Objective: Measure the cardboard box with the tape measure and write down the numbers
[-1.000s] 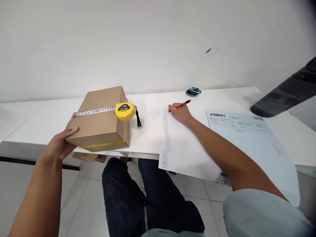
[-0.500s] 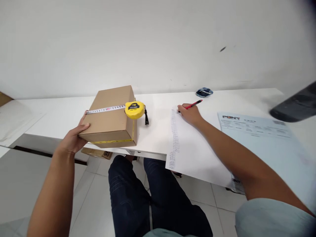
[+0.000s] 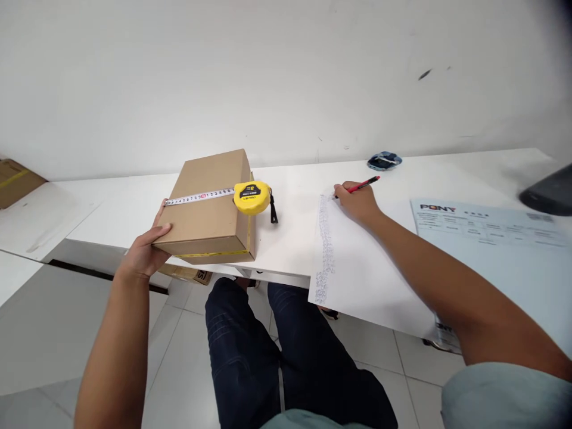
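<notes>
My left hand [image 3: 148, 249] grips the near left corner of a brown cardboard box [image 3: 203, 223], thumb on top and the other fingers mostly hidden along its left side. Across the box top runs the blade of a yellow tape measure [image 3: 252, 198], whose case rests at the right edge with a black strap hanging off. In my right hand [image 3: 356, 199] is a red and black pen [image 3: 364, 184], its tip at the upper left of a white sheet of paper [image 3: 370, 280]. Rows of small handwriting run down the sheet's left side.
Pale blue printed sheets [image 3: 482, 262] lie right of the paper. A small blue patterned pouch [image 3: 384, 161] sits by the wall. A dark cylindrical object [image 3: 549, 193] stands at the far right. Another cardboard box [image 3: 18, 182] is at the far left, and one [image 3: 185, 273] lies below the table.
The whole view has shifted, so things appear farther right. My left hand still holds the box, and my right hand keeps the pen at the paper's upper left.
</notes>
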`<state>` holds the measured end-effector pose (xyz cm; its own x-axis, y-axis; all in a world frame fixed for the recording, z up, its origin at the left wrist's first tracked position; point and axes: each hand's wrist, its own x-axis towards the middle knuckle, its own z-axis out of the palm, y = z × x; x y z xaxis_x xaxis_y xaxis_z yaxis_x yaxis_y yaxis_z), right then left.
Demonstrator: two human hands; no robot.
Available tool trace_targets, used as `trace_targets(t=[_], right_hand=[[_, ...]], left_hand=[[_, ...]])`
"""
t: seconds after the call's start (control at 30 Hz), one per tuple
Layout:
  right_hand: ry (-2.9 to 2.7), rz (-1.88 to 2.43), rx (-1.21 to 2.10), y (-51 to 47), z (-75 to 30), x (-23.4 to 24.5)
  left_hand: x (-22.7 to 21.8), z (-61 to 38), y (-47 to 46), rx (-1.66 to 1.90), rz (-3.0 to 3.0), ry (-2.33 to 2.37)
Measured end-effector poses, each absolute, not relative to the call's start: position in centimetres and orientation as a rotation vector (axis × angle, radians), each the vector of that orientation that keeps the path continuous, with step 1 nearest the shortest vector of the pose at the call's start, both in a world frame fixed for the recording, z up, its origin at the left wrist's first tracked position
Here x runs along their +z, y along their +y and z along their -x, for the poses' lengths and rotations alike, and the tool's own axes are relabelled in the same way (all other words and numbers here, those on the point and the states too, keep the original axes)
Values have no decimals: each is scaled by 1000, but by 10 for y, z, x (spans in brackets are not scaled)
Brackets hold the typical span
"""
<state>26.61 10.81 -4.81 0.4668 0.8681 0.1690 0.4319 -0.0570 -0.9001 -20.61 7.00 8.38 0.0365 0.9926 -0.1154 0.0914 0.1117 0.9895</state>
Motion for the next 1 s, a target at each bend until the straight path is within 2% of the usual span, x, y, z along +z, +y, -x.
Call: trace_targets(t=[1.0], right_hand=[[-1100,1640,593,109,-269,-44]], left_hand=[[87,201,80,1045,-1137,1213]])
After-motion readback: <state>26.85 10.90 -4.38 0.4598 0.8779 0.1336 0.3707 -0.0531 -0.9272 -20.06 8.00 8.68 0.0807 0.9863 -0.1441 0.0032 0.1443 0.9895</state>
